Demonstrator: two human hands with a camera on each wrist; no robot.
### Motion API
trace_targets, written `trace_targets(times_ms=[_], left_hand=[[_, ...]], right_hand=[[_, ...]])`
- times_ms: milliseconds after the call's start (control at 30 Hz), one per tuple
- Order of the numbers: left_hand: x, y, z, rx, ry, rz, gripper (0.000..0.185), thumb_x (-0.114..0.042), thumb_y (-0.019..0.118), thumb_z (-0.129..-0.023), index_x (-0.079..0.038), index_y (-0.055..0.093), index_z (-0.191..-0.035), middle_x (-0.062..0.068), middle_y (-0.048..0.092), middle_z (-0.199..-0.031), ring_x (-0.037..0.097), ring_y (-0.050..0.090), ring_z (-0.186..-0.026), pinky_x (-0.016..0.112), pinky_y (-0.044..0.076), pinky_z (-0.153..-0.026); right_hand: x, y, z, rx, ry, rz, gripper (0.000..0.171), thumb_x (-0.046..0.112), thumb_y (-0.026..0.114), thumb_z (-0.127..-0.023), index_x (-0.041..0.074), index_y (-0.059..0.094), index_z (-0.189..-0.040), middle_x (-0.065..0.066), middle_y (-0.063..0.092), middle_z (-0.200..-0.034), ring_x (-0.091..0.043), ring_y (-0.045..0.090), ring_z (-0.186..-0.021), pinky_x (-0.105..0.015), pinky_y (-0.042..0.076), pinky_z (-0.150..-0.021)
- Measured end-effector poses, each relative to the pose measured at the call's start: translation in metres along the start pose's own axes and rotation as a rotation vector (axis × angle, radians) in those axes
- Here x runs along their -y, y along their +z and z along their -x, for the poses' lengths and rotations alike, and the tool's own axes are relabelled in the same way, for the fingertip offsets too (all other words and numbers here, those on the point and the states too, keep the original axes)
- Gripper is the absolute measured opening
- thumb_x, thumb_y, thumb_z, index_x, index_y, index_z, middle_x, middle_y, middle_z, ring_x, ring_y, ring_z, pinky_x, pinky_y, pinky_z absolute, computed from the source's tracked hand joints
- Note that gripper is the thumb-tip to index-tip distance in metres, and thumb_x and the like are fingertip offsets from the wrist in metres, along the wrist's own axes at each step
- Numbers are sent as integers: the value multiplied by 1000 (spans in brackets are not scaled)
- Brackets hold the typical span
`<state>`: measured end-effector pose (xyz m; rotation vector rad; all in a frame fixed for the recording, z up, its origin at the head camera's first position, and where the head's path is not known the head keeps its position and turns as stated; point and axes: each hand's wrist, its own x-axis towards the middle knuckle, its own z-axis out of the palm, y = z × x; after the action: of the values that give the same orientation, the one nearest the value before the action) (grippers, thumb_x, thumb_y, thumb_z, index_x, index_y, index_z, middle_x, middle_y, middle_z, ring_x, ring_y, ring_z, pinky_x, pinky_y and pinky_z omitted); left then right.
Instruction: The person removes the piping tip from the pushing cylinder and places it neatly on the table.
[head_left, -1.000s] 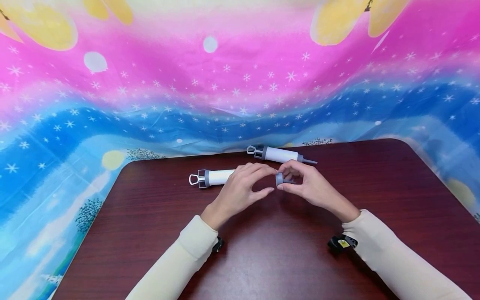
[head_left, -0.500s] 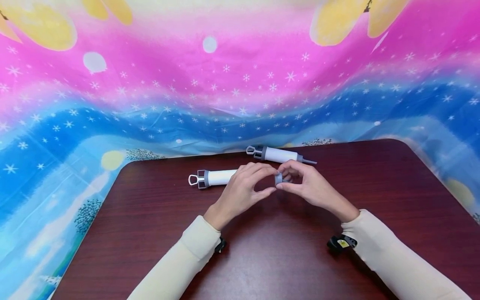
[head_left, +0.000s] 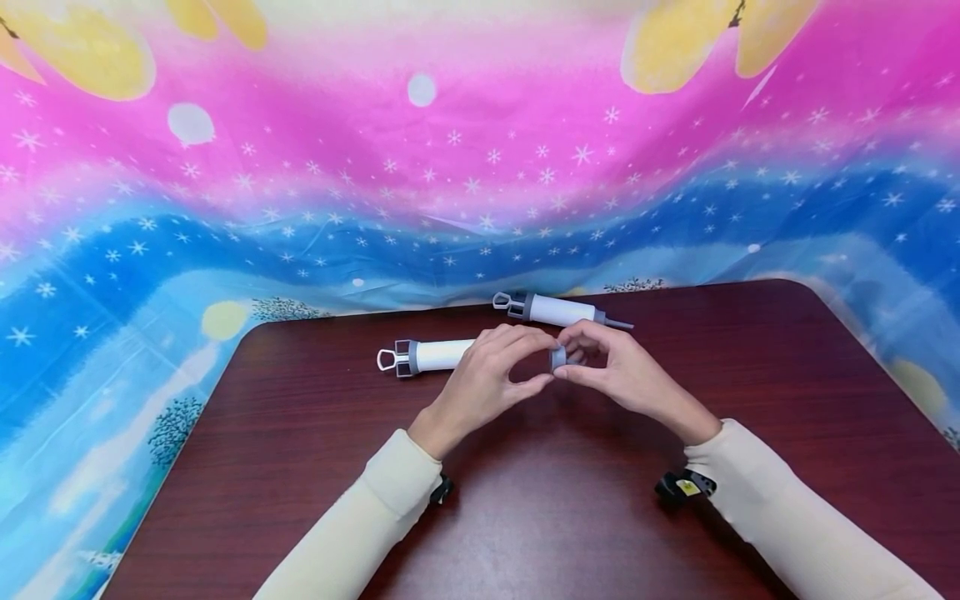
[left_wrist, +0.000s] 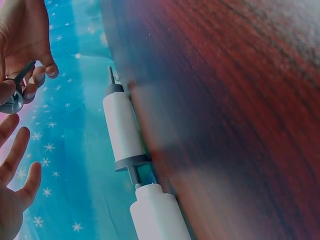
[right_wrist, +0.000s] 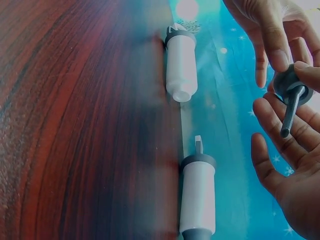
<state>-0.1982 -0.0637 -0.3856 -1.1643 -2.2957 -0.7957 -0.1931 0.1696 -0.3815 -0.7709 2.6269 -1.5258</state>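
Both hands meet over the table at a grey nozzle cap (head_left: 557,358), a short ring with a thin spout. My right hand (head_left: 633,371) pinches it between thumb and fingertips from the right. From the other side my left hand (head_left: 487,383) holds its rim with thumb and forefinger tips. The spout (right_wrist: 289,117) shows in the right wrist view, pointing away from the left hand. Partly behind the left hand lies a white syringe (head_left: 442,355) with a ring-handled plunger; its bare white neck (right_wrist: 182,95) appears in the right wrist view.
A second white syringe (head_left: 562,310), with a grey nozzle fitted, lies near the back edge of the dark brown table (head_left: 300,467). A patterned pink and blue cloth (head_left: 480,167) hangs behind the table.
My left hand has shifted slightly right, its thumb closing in on the cap. The spout, visible earlier in the head view, is now mostly hidden by the right fingers. The syringes have not moved.
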Motion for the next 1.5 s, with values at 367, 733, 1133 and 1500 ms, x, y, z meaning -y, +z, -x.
trace_targets(times_ms=[367, 733, 1133, 1500], left_hand=[[-2, -2, 0, 21, -23, 29, 40, -24, 85, -89, -15, 73, -127, -1, 74, -120, 15, 66, -112, 36, 54, -99], [-1, -4, 1, 65, -114, 158, 41, -20, 85, -90, -15, 71, -128, -2, 73, -118, 13, 66, -112, 30, 54, -104], [-1, -3, 2, 86, -211, 290, 39, -18, 83, -91, -16, 70, -129, -4, 71, -113, 19, 68, -103, 26, 56, -96], [-2, -3, 0, 84, -310, 421, 37, -17, 81, -93, -15, 70, -128, 0, 72, -112, 20, 70, -102, 36, 59, -96]], right_hand=[[-2, -1, 1, 6, -14, -29, 27, 12, 79, -94, 9, 68, -118, -6, 72, -101, -12, 69, -90, -25, 57, -82], [-3, -3, 4, -4, -12, -35, 29, 12, 81, -92, 9, 68, -119, -7, 73, -103, -13, 68, -90, -25, 56, -83], [-6, -6, 7, -6, -14, -19, 27, 10, 81, -92, 8, 69, -116, -6, 73, -102, -13, 67, -88, -25, 55, -81], [-12, -7, 8, -4, -6, -2, 22, 8, 80, -92, 8, 71, -113, -6, 74, -101, -11, 67, -85, -27, 56, -80]])
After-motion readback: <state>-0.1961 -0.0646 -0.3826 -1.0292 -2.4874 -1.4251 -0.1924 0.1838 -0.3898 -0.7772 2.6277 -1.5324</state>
